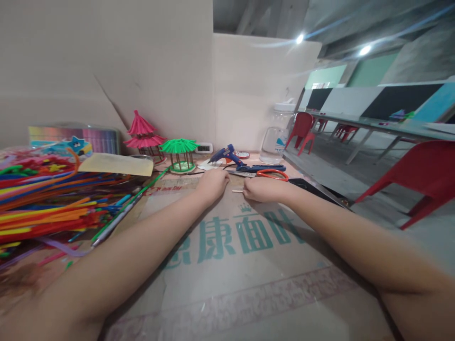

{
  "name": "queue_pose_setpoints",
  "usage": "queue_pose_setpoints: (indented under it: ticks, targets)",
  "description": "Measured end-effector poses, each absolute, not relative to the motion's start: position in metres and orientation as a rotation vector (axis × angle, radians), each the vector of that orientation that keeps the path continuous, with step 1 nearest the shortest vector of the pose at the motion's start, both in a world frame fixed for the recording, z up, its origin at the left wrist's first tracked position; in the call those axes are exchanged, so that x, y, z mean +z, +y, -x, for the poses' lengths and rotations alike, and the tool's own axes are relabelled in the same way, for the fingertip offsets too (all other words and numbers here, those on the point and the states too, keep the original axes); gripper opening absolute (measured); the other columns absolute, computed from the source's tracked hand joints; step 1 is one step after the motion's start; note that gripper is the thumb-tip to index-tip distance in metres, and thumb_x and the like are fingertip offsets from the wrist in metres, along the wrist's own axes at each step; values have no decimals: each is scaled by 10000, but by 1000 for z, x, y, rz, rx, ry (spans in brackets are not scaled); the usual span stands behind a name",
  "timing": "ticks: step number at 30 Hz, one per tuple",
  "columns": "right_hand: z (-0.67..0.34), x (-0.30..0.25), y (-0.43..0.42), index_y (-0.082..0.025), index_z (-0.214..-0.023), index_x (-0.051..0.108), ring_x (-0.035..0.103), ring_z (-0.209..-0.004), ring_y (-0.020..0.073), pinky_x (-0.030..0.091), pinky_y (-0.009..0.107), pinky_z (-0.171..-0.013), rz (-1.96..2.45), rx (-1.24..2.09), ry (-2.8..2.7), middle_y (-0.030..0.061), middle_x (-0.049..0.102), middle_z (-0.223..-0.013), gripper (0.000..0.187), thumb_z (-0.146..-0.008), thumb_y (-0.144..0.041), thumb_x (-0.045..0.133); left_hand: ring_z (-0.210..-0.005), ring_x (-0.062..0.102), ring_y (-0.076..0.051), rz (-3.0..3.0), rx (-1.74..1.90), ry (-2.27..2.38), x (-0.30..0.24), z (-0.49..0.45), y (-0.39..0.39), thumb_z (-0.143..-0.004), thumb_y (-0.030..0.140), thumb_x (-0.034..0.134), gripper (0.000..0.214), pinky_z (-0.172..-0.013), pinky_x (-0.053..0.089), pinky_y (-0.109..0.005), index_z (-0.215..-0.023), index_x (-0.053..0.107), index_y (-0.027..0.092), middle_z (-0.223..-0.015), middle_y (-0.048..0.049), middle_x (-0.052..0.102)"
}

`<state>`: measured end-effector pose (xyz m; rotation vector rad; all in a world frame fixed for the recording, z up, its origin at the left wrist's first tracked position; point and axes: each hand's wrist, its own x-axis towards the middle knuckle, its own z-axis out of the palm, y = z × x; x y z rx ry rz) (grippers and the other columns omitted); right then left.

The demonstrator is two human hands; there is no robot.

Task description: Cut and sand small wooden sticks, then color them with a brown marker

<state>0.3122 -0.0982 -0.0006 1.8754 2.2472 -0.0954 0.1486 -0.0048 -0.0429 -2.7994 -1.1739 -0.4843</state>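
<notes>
Both my hands are over the far part of the printed plastic sheet (220,293). My right hand (265,189) is closed, pinching a thin, pale short stick (237,191) that points left. My left hand (214,183) has its fingers curled together; what they hold, if anything, is hidden. Just beyond the hands lie scissors with orange handles (273,174), their blades pointing toward my left hand. Behind them are a blue glue gun (224,154) and a blue-handled tool (263,167). A small model pavilion with a green roof (179,147) stands beyond my left hand.
At left lies a heap of colourful pipe cleaners (53,208) with a yellow card (115,164) on it. A marker set (74,138) and a pink-roofed model pagoda (142,132) stand behind. A clear bottle (277,135) stands at back right. Red chairs (415,175) are off the table.
</notes>
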Motion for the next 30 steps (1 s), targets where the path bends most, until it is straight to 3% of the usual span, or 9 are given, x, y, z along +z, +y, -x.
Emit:
queue_pose_setpoints:
  ticks: [5, 9, 14, 21, 30]
  targets:
    - [-316, -3, -96, -69, -1022, 718, 718, -763, 264, 454, 299, -643, -1886, -117, 2272, 187, 769, -910, 335, -930, -260, 459, -1150, 635, -248, 2805, -466, -1138, -42, -136, 16, -990, 321, 615, 272, -1012, 519, -496, -1194, 648, 145, -1234, -101, 661]
    - [-318, -7, -92, -88, -1062, 699, 714, -819, 278, 446, 303, -661, -1922, -146, 2310, 189, 762, -970, 360, -965, -323, 445, -1114, 643, -238, 2865, -364, -1077, -44, -133, 25, -986, 331, 622, 275, -972, 545, -473, -1190, 647, 149, -1229, -98, 655]
    - [-323, -8, -87, -118, -827, 684, 690, -748, 267, 428, 298, -627, -1972, -272, 2331, 171, 741, -845, 253, -909, -288, 517, -1083, 649, -232, 2841, -329, -1143, -41, -137, 24, -989, 346, 616, 300, -936, 563, -455, -1215, 631, 151, -1226, -100, 648]
    - [-340, -5, -79, -177, -915, 556, 574, -545, 129, 424, 220, -509, -2166, -761, 2302, 44, 687, -767, 199, -973, -284, 399, -1060, 653, -231, 2762, -216, -1290, -32, -157, 42, -984, 356, 623, 331, -898, 578, -433, -1248, 612, 156, -1236, -101, 637]
    - [-345, -9, -77, -190, -780, 482, 355, -423, 57, 273, 178, -404, -2216, -1309, 2278, 1, 594, -655, 156, -907, -264, 536, -1083, 646, -238, 2746, -150, -1294, -36, -153, 56, -983, 359, 623, 339, -919, 570, -451, -1253, 610, 154, -1250, -105, 632]
